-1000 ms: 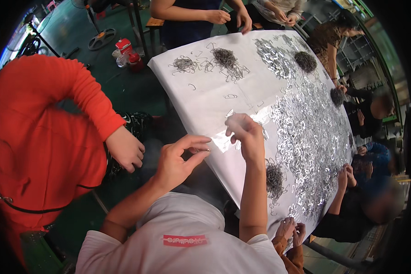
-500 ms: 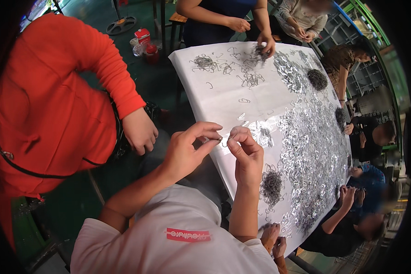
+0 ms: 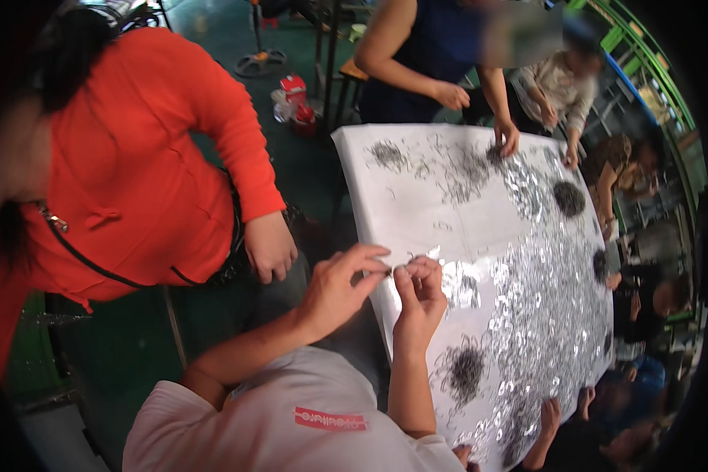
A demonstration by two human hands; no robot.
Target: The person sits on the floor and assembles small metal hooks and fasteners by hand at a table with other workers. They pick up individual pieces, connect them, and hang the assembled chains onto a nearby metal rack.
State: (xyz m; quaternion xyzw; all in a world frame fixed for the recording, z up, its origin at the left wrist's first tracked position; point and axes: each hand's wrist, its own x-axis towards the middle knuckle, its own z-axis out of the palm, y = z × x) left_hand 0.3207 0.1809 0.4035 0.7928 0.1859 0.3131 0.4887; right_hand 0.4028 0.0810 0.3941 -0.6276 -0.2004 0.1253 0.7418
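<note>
Both bare hands are raised in front of the trunk, fingertips close together. The left forearm [image 3: 251, 351] slants up and rightward from a bent elbow; the left hand [image 3: 336, 288] points right, its fingers half curled above the thumb. The right forearm [image 3: 410, 384] stands nearly upright; the right hand [image 3: 421, 297] has curled fingers, with the thumb raised on their left side. Whether either set of tips closes fully is too small to tell.

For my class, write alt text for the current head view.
A person's left hand and right hand, close together, by a white-covered table strewn with small bent metal pieces. Nearby are a person in red and another in dark blue.
</note>
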